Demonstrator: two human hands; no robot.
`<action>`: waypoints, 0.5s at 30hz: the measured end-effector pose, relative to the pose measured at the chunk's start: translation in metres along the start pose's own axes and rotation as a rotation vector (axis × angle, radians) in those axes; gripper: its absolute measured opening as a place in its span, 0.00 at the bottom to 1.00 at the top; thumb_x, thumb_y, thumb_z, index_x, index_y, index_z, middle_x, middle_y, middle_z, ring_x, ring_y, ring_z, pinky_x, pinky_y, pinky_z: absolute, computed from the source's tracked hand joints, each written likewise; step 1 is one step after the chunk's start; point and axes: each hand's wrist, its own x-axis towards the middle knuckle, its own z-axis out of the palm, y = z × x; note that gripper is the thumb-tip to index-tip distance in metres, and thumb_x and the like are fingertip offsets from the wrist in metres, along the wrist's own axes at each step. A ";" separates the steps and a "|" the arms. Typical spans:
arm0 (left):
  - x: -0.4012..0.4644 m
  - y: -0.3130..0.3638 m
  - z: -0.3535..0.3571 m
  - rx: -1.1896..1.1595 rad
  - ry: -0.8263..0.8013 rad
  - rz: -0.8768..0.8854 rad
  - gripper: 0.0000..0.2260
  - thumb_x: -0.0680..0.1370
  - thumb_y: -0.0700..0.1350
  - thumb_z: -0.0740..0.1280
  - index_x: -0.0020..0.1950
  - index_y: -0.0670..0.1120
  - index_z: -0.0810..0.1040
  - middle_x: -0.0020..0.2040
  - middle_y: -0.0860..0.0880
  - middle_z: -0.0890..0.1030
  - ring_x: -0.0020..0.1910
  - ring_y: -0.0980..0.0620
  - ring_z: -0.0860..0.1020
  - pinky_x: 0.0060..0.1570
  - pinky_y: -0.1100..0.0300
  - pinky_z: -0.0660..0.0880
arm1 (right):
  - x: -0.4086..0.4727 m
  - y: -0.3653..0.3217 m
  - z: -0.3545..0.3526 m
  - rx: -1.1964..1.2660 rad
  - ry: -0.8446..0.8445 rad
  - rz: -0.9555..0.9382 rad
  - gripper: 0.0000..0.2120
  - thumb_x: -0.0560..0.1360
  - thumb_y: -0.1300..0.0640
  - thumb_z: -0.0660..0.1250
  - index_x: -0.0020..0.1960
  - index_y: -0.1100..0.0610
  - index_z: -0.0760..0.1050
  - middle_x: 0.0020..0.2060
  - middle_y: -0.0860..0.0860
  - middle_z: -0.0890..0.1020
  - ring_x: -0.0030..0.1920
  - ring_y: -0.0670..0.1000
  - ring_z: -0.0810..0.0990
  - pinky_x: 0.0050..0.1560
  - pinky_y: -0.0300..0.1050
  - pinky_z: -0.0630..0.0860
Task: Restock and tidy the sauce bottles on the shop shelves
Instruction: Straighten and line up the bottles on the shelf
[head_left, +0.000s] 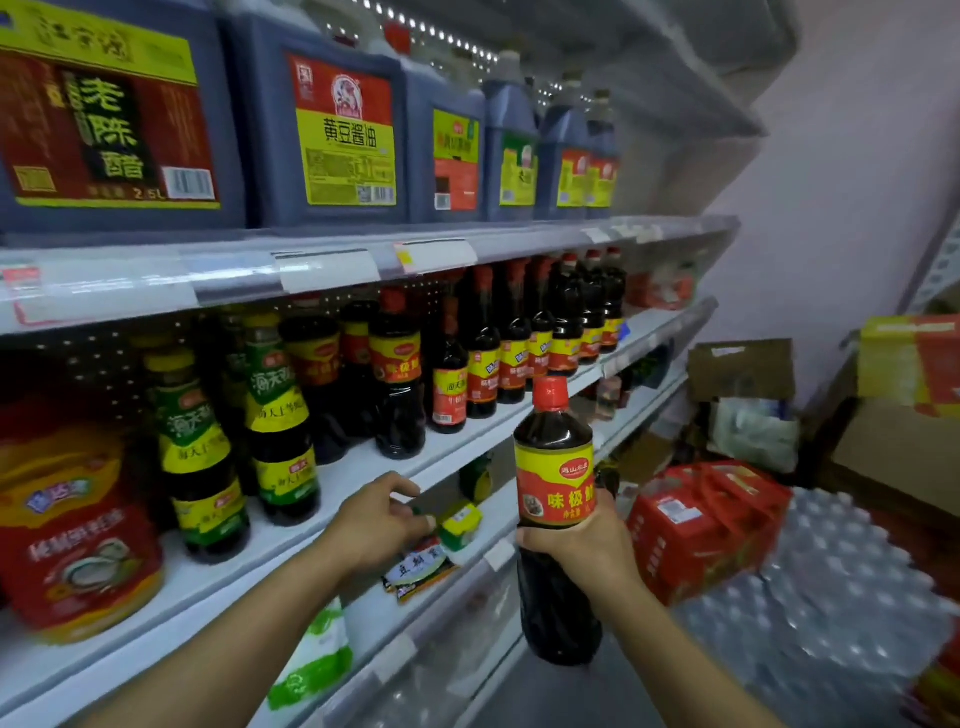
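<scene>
Sauce bottles already pack most of the middle shelf, so restocking looks partly done. Left of the held bottle, green-label ones and red-label ones stand in rows, with a bare patch at the shelf's front edge. The left hand is curled at that edge, fingers around something small I can't make out. The right hand grips the red-capped bottle upright, just off the shelf. Right of it, red cartons still sit on the floor.

Right hand grips the upright sauce bottle at mid-body. Left hand, fingers loosely curled, extends left of the bottle.
</scene>
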 end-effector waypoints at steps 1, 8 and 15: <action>0.000 0.001 0.001 0.002 0.024 -0.019 0.16 0.74 0.44 0.71 0.59 0.47 0.72 0.49 0.44 0.81 0.37 0.52 0.76 0.33 0.63 0.69 | 0.009 -0.001 0.002 0.013 -0.035 -0.003 0.36 0.49 0.48 0.81 0.53 0.52 0.71 0.44 0.48 0.80 0.44 0.50 0.80 0.46 0.47 0.78; -0.007 -0.010 -0.012 0.014 0.168 -0.172 0.18 0.74 0.45 0.71 0.60 0.49 0.69 0.50 0.45 0.80 0.43 0.49 0.78 0.38 0.59 0.71 | 0.038 -0.020 0.045 0.108 -0.264 -0.053 0.32 0.55 0.55 0.82 0.52 0.52 0.68 0.46 0.49 0.79 0.45 0.50 0.78 0.45 0.45 0.73; -0.003 -0.016 -0.049 -0.029 0.270 -0.189 0.18 0.74 0.44 0.71 0.60 0.47 0.69 0.42 0.45 0.80 0.40 0.49 0.75 0.39 0.58 0.67 | 0.055 -0.061 0.106 0.130 -0.389 -0.158 0.37 0.55 0.54 0.83 0.57 0.51 0.67 0.51 0.50 0.78 0.51 0.52 0.78 0.53 0.48 0.75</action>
